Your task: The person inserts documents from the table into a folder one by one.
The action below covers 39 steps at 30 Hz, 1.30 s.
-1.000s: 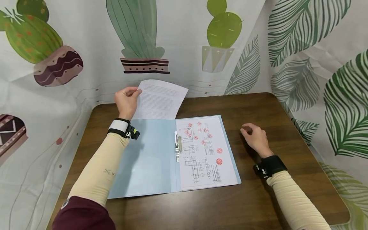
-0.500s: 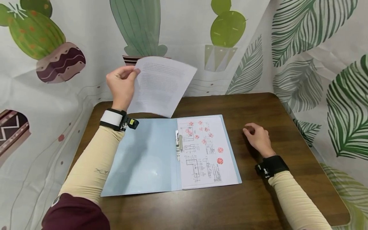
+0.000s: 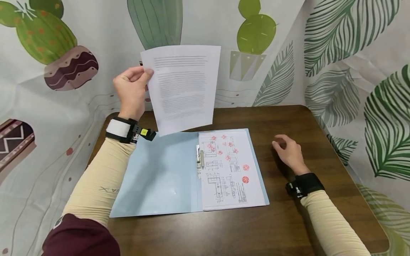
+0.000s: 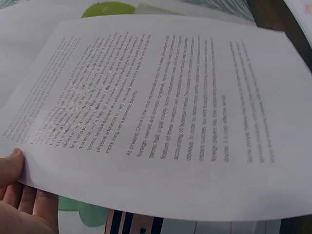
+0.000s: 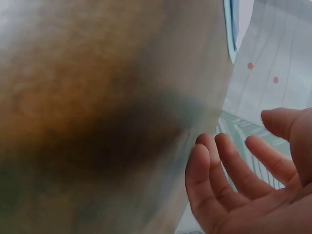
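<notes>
My left hand (image 3: 130,89) pinches the left edge of a printed sheet of paper (image 3: 184,89) between thumb and fingers. The sheet hangs upright above the back of the table, its lower edge overlapping the folder's top edge in the head view. Lines of text fill the sheet (image 4: 161,112) in the left wrist view. A light blue folder (image 3: 160,177) lies spread open below. On its right side are drawing sheets (image 3: 234,192) with red stamps, beside a metal clip (image 3: 200,161). My right hand (image 3: 289,153) rests at the table's right, fingers loosely curled around nothing.
The brown wooden table (image 3: 179,234) has rounded back corners. A white cloth (image 3: 105,32) printed with cacti and leaves hangs behind it and along both sides. The right hand lies a short way right of the folder.
My left hand has lifted the sheet up and away from the folder's upper left, and the sheet has swung to face me. The right hand has barely shifted.
</notes>
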Motion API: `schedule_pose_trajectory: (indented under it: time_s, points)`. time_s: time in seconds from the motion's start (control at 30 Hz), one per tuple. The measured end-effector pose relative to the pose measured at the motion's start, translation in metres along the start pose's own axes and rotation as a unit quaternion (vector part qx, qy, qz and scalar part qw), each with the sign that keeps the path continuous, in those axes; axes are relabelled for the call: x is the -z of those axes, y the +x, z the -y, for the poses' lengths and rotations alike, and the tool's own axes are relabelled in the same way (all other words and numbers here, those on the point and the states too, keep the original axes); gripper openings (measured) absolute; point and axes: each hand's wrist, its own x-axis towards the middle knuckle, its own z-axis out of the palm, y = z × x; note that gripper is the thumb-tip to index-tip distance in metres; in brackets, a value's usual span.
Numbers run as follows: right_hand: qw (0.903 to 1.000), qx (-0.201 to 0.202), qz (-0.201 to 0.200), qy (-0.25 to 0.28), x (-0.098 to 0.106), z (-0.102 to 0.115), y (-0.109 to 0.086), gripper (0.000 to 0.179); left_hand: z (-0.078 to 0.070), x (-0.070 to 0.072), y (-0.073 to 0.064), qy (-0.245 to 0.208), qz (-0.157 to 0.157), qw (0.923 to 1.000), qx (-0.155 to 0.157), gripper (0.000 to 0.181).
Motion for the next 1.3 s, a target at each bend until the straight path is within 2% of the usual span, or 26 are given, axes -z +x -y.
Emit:
schedule_pose_trajectory:
  time_s: [0.1, 0.23, 0.37, 0.43, 0.57, 0.73, 0.8, 0.9, 1.1, 1.3]
  points:
    - [0.9993, 0.014, 0.008, 0.034, 0.002, 0.003, 0.004, 0.050, 0.002, -0.003, -0.004, -0.020, 0.016, 0.9991, 0.033, 0.023]
    - [0.9951, 0.022, 0.025, 0.093, 0.003, 0.010, 0.008, 0.059, 0.007, -0.012, -0.012, -0.040, 0.028, 0.9971, 0.059, 0.020]
    - [0.9896, 0.030, 0.029, 0.138, 0.002, 0.021, 0.013, 0.061, 0.018, -0.023, -0.022, -0.042, 0.041, 0.9934, 0.098, 0.017]
    - [0.9851, 0.031, 0.032, 0.166, 0.000, 0.028, 0.016, 0.061, 0.025, -0.028, -0.028, -0.028, 0.050, 0.9920, 0.113, 0.017]
    - [0.9667, 0.028, 0.053, 0.249, -0.003, 0.040, 0.019, 0.062, 0.036, -0.037, -0.040, -0.014, 0.067, 0.9886, 0.134, 0.018]
    - [0.9342, 0.021, 0.091, 0.344, -0.002, 0.052, 0.021, 0.062, 0.048, -0.046, -0.054, -0.025, 0.077, 0.9840, 0.159, 0.021]
    - [0.9221, 0.023, 0.110, 0.370, -0.002, 0.056, 0.022, 0.062, 0.053, -0.049, -0.060, -0.022, 0.081, 0.9824, 0.167, 0.021]
    - [0.9100, 0.026, 0.139, 0.390, -0.002, 0.061, 0.023, 0.062, 0.062, -0.053, -0.069, -0.011, 0.087, 0.9792, 0.183, 0.021]
    - [0.9146, 0.030, 0.175, 0.363, -0.005, 0.068, 0.018, 0.060, 0.078, -0.060, -0.083, -0.012, 0.086, 0.9742, 0.208, 0.021]
    - [0.9153, 0.035, 0.186, 0.355, -0.008, 0.067, 0.013, 0.058, 0.090, -0.062, -0.092, -0.001, 0.081, 0.9697, 0.231, 0.022]
